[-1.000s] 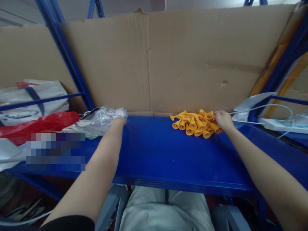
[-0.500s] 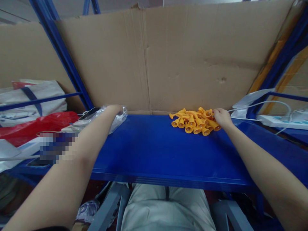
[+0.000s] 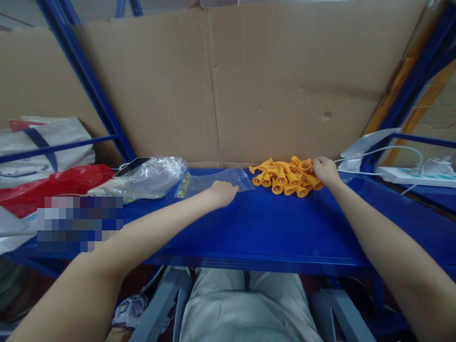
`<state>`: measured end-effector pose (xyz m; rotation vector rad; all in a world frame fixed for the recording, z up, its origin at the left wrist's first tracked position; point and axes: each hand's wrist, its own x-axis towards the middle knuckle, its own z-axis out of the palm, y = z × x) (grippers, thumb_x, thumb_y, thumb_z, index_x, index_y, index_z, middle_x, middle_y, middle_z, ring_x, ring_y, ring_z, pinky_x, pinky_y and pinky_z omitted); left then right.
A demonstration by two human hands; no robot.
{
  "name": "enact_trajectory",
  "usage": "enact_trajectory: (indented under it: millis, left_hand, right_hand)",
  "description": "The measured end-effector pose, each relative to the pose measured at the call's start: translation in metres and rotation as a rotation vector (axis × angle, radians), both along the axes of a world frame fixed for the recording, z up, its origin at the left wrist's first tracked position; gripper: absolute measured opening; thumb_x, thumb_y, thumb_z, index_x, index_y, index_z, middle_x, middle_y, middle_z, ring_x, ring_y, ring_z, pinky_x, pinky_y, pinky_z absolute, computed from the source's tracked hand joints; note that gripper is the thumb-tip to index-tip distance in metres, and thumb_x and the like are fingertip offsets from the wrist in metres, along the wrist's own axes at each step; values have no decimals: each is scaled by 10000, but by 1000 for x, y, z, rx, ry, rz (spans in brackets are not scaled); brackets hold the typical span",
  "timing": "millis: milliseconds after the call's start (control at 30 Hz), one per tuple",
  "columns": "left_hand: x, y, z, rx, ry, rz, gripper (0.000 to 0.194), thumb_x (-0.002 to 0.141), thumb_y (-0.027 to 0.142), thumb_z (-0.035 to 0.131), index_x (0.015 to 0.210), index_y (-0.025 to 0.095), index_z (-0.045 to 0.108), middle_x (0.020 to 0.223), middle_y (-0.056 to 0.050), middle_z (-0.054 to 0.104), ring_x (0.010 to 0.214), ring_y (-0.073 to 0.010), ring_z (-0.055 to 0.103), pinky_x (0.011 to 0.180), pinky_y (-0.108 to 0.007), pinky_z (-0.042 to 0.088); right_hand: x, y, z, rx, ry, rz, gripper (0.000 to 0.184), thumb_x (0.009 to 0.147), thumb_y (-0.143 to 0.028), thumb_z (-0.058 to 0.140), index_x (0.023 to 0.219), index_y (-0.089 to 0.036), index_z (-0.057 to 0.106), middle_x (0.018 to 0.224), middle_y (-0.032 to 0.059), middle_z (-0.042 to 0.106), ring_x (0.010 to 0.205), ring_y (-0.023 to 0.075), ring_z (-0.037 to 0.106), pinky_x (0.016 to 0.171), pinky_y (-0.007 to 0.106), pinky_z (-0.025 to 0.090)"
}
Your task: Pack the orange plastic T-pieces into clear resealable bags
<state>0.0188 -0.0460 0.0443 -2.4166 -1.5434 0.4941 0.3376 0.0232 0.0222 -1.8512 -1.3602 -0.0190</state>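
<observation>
A heap of small orange trumpet-shaped plastic parts (image 3: 283, 176) lies at the back of the blue shelf (image 3: 256, 228). My right hand (image 3: 325, 170) rests on the heap's right side, fingers curled on the parts. My left hand (image 3: 223, 193) is closed on a small clear plastic bag (image 3: 213, 180) with a coloured strip at its left end, which lies flat just left of the heap. A crumpled bundle of clear bags (image 3: 149, 176) sits further left.
A cardboard sheet (image 3: 249, 85) backs the shelf. Red and white bags (image 3: 46, 156) lie at the left. A white power strip (image 3: 409, 175) with white cables sits at the right. My legs show below the shelf's front edge.
My left hand left the bundle of clear bags and moved right, drawing one small clear bag out across the shelf towards the orange parts. My right hand stayed on the heap.
</observation>
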Motion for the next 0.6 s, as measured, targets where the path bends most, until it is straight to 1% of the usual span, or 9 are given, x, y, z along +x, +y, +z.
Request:
enact_trajectory:
  millis: [67,100,167,200,267,367,433,500,600]
  left_hand:
    - [-3,6,-9,-102,-9,56,584,869,187,407,1447,236,337,1420,-154,449,1221,-318,514,927,-425,443]
    - [-5,10,-11,-134,-43,63,566,891,272,393,1452,245,325,1442,-140,423,1243,-324,491,947,-433,429]
    - [-8,17,-11,-161,-142,43,537,924,443,295,1405,230,404,1423,-123,456,1251,-320,482,968,-434,414]
    - [-9,21,-11,-149,-193,31,556,932,485,235,1361,210,457,1393,-123,493,1239,-313,495,968,-430,416]
    - [-8,26,-15,-68,-286,53,575,945,473,168,1294,161,503,1336,-142,543,1201,-302,529,956,-424,426]
    - [-4,34,-31,73,-401,165,539,951,404,173,1327,121,434,1371,-176,497,1213,-296,517,963,-439,420]
    - [-3,40,-43,67,-450,216,577,939,462,187,1395,149,353,1496,-156,330,1330,-313,379,1016,-495,367]
    - [-4,46,-53,5,-459,244,665,917,552,160,1456,176,261,1553,-133,175,1410,-330,202,1058,-586,263]
    - [-11,55,-57,-87,-437,197,723,894,606,131,1497,208,160,1567,-94,78,1436,-313,63,1083,-621,154]
  right_hand:
    - [1,1,-1,8,-11,8,311,813,-180,381,855,-128,684,1047,170,680,993,263,592,843,340,425]
    - [2,2,-1,11,-13,11,306,813,-182,385,855,-133,684,1050,165,681,996,263,592,845,341,425]
    - [3,3,-2,10,-13,10,302,812,-183,392,870,-135,684,1066,164,679,1009,264,592,850,339,428]
    - [3,3,-2,7,-13,8,303,812,-183,395,882,-133,685,1076,167,676,1017,266,592,853,338,428]
    - [2,3,-2,-1,-14,4,313,812,-179,393,909,-122,685,1095,178,669,1037,271,588,863,341,425]
    - [1,2,-1,-10,-22,17,332,810,-175,383,928,-105,685,1106,190,664,1054,278,585,874,349,419]
    - [2,2,-2,-4,-24,28,327,804,-182,386,907,-108,688,1080,186,672,1035,277,593,859,347,424]
    - [3,3,-3,16,-26,41,313,796,-191,394,875,-119,688,1046,177,682,1006,273,601,840,343,431]
    - [7,7,-4,56,-30,54,296,784,-183,399,858,-128,680,1028,167,684,987,264,602,841,341,433]
